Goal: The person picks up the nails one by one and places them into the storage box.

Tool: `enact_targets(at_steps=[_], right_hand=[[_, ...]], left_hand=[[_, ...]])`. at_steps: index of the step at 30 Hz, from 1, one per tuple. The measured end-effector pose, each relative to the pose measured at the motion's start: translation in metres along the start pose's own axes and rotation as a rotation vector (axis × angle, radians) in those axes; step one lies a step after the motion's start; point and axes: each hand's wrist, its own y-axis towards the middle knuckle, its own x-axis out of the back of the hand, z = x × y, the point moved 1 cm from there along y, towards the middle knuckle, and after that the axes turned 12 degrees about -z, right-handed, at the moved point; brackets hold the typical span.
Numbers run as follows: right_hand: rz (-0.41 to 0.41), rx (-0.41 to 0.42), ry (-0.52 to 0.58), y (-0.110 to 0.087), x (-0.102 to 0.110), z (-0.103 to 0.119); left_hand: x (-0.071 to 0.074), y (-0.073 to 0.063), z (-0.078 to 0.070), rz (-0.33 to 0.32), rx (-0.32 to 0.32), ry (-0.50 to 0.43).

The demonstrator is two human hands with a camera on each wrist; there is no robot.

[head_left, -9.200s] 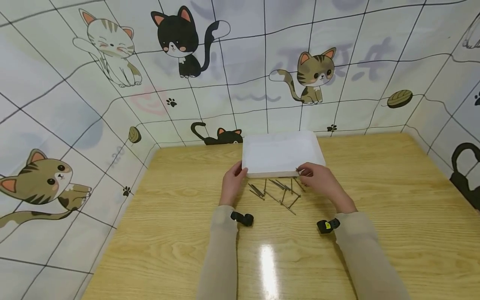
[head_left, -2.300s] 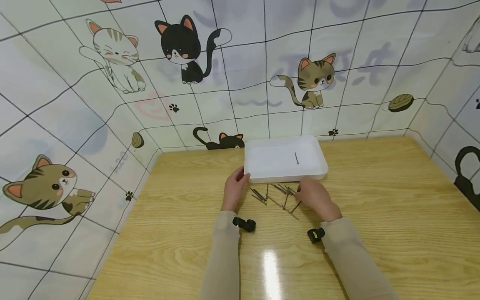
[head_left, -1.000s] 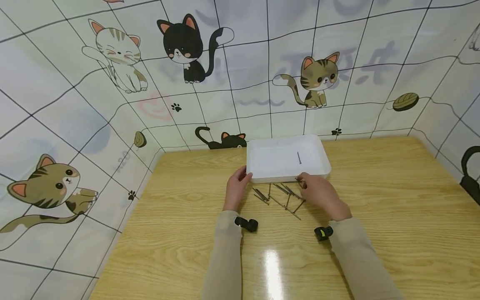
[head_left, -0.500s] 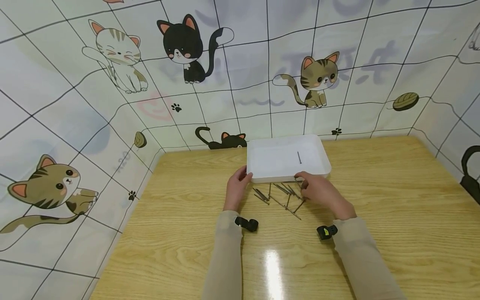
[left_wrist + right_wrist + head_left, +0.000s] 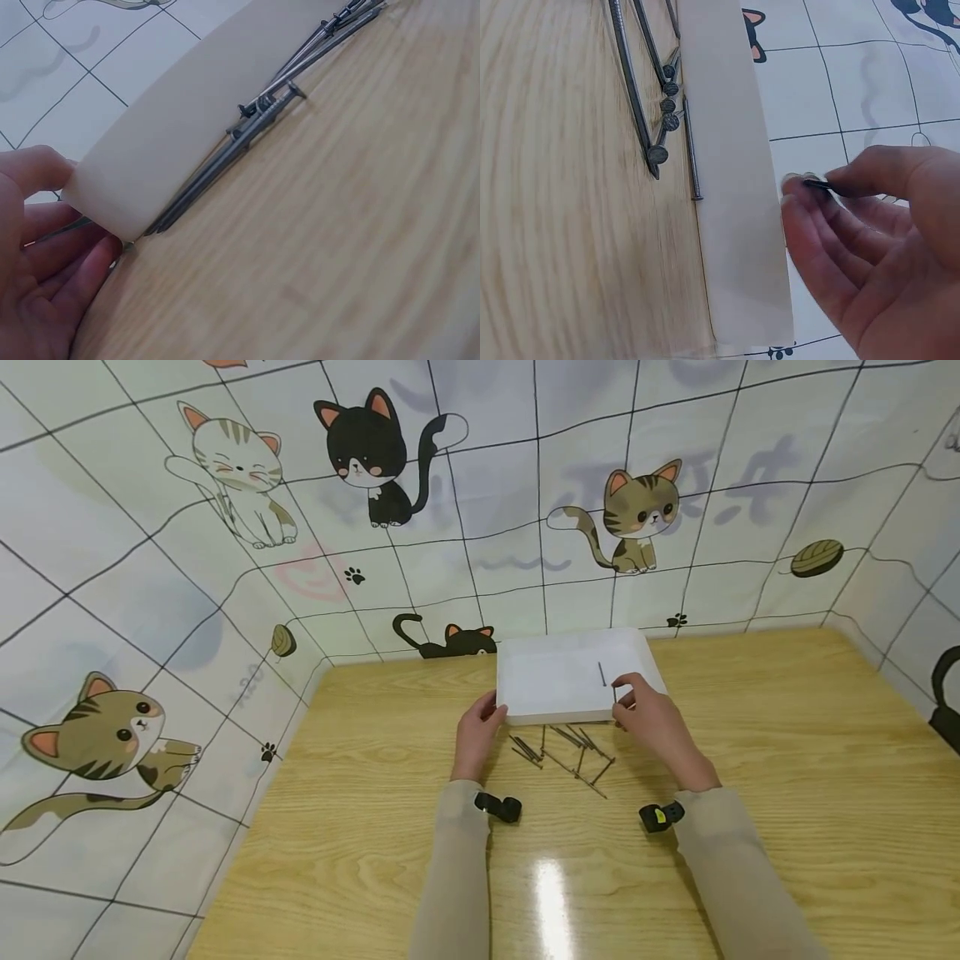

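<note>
A shallow white tray (image 5: 547, 681) stands at the back of the table, with one nail (image 5: 602, 674) lying inside toward its right. At the tray's front left corner my left hand (image 5: 477, 739) grips the wall, thumb near the rim and fingers around the outside, as the left wrist view shows. Over the front right part of the tray, my right hand (image 5: 660, 727) pinches a nail (image 5: 817, 184) between thumb and fingertips. Several more nails (image 5: 217, 169) lie loose on the wood in front of the tray. One nail (image 5: 693, 161) lies along the tray's front wall.
The wooden table (image 5: 360, 827) runs up to a wall covering (image 5: 510, 502) printed with cats and grid lines, right behind the tray. Black wrist cameras (image 5: 660, 816) sit on both sleeves.
My right hand has gone from the nails on the table up over the tray's front edge, carrying a nail. Earlier, one nail came to lie in the tray. The left hand stays at its corner.
</note>
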Motion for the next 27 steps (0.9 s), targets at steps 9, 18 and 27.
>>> enact_targets(at_steps=[9,18,27], right_hand=[[-0.087,-0.019,0.146,0.023,0.003,-0.002],[-0.054,-0.107,0.202,0.052,0.001,-0.011],[0.032,-0.221,0.233,0.084,-0.006,-0.029]], left_hand=[[-0.002,0.003,0.003,-0.014,0.000,0.000],[0.000,0.003,0.002,-0.016,-0.004,0.009],[-0.001,0.001,0.001,-0.013,-0.010,0.009]])
